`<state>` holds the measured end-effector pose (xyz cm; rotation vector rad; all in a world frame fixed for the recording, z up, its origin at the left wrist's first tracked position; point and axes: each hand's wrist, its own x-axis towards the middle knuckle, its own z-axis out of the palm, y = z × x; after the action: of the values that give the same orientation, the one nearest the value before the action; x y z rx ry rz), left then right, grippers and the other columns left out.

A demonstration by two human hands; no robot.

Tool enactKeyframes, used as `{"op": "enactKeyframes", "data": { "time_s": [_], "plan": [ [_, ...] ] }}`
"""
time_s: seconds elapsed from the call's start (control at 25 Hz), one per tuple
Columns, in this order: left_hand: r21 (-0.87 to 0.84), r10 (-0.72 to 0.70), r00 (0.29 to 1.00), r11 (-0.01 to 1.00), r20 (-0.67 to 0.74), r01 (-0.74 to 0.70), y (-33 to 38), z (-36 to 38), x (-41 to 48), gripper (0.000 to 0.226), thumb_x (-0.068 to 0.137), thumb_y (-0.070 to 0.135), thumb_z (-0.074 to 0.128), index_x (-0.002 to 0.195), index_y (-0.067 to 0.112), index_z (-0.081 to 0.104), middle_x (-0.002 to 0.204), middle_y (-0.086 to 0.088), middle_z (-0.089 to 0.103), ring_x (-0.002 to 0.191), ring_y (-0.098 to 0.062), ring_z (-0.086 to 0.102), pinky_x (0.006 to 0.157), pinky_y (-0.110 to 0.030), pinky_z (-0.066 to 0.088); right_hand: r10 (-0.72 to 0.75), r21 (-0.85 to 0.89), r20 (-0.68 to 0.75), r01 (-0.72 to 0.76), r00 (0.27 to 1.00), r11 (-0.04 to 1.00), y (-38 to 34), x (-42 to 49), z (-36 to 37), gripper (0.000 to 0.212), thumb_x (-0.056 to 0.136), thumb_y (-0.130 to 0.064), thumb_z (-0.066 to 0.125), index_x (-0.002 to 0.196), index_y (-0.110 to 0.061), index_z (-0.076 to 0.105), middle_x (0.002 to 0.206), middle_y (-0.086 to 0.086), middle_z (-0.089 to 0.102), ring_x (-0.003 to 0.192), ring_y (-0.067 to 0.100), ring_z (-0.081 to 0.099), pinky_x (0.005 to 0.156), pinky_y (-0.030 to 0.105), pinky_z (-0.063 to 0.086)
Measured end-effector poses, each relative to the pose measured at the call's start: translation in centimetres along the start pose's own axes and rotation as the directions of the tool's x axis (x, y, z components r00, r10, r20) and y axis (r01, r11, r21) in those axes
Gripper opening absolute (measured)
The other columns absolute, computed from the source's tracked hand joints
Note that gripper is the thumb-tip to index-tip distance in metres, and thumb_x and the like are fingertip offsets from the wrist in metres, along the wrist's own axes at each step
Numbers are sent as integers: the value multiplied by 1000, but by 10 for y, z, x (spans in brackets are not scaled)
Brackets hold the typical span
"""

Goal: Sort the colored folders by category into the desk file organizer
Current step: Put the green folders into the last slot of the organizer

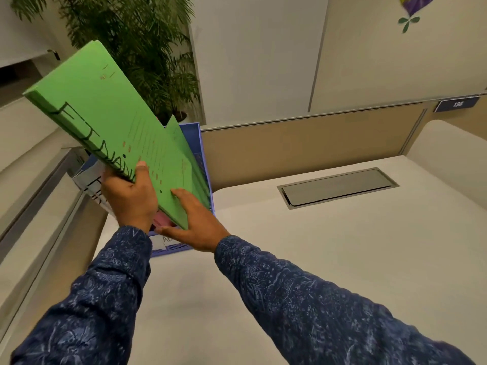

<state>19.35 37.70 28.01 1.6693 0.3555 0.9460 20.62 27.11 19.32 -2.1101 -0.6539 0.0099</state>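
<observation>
**Green folder** (100,111): raised above the file organizer (197,138) and tilted steeply. Top corner high to the left, lower edge over the organizer's right-hand part. Black hand lettering along the near edge, not fully legible.

**Left hand** (129,196): clamped on the green folder's lower near edge, thumb on the front face, fingers curled behind.

**Right hand** (195,225): spread flat, fingers straight against the lower face, thumb out beneath the bottom corner. Steadying, not gripping.

**File organizer**: blue, standing at the back left corner of the desk (342,259), beside the partition (303,146). Paper label (167,239) on the front, partly hidden.

**Second green folder** (175,133): already standing in the right-hand part, just behind the raised one.

**Pink folder** (161,221): low in the organizer, mostly covered by the hands. Exact slot impossible to tell.

**White folder** (88,177): leaning at the left side, black lettering.

**Step in hand, by judgement**: filing green with green, insertion begun but not finished.

**Needed next, by estimate**: bottom corner guided in beside the matching colour, tilt brought upright, then a slide down and release.

**Possible snag**: the pink folder or a divider.
</observation>
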Motion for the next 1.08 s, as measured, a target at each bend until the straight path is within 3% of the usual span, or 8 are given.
{"op": "enactKeyframes", "data": {
  "time_s": [0.24, 0.4, 0.52, 0.64, 0.72, 0.8, 0.88, 1.08],
  "plan": [
    [88, 163, 979, 981, 125, -175, -8, 30, 25, 28, 83, 11, 64, 108, 3, 54, 95, -4, 59, 80, -16, 54, 73, -29, 48, 53, -208, -20, -56, 998, 977, 17, 31, -3, 76, 86, -11, 54, 152, -12, 15, 158, 9, 24, 123, 38, 50, 95, 49, 47],
    [250, 167, 974, 947, 154, -202, -15, 40, 41, 57, 78, 10, 61, 131, 4, 41, 114, -13, 61, 94, -27, 59, 82, -38, 50, 73, -229, 7, -69, 997, 971, 32, 44, 7, 71, 92, -14, 50, 152, -13, 12, 159, 10, 23, 122, 41, 51, 94, 52, 47],
    [224, 203, 954, 941, 221, -252, -20, 44, 57, 76, 76, 14, 63, 142, 11, 26, 129, -11, 56, 111, -25, 59, 95, -40, 52, 89, -219, -9, -89, 996, 972, 40, 53, 6, 69, 95, -17, 48, 153, -15, 12, 159, 8, 23, 120, 40, 52, 91, 50, 48],
    [158, 235, 934, 946, 269, -283, -17, 46, 74, 87, 76, 7, 63, 148, 16, 15, 120, -1, 60, 94, -8, 63, 76, -17, 55, 119, -223, -13, -119, 993, 968, 57, 58, 5, 68, 95, -15, 49, 153, -16, 13, 158, 6, 24, 120, 39, 52, 87, 48, 48],
    [144, 240, 927, 946, 288, -290, -16, 48, 82, 94, 76, 6, 64, 150, 23, 8, 111, 9, 61, 90, -4, 65, 72, -13, 53, 139, -226, -17, -139, 990, 964, 69, 59, 6, 68, 95, -15, 48, 153, -18, 13, 158, 4, 25, 120, 38, 52, 85, 46, 47],
    [137, 261, 916, 940, 304, -313, -20, 50, 88, 94, 75, 8, 66, 149, 27, 12, 108, 14, 60, 91, -6, 66, 75, -17, 54, 148, -227, -23, -150, 989, 962, 78, 63, 7, 68, 95, -19, 48, 153, -21, 13, 158, 3, 26, 121, 36, 52, 84, 44, 46],
    [141, 312, 904, 921, 294, -363, -25, 51, 91, 82, 73, 12, 67, 142, 28, 26, 113, 4, 62, 93, -11, 64, 74, -17, 54, 134, -240, -29, -137, 991, 961, 85, 66, 9, 68, 95, -21, 49, 153, -23, 13, 158, 3, 27, 121, 35, 52, 83, 43, 46],
    [129, 412, 882, 885, 228, -447, -33, 52, 99, 67, 73, 15, 67, 134, 15, 38, 115, -7, 60, 100, -16, 61, 82, -21, 53, 112, -226, -68, -125, 991, 966, 93, 75, 13, 70, 94, -16, 52, 153, -22, 15, 158, 2, 28, 130, 30, 47, 91, 42, 47]
  ]
}}
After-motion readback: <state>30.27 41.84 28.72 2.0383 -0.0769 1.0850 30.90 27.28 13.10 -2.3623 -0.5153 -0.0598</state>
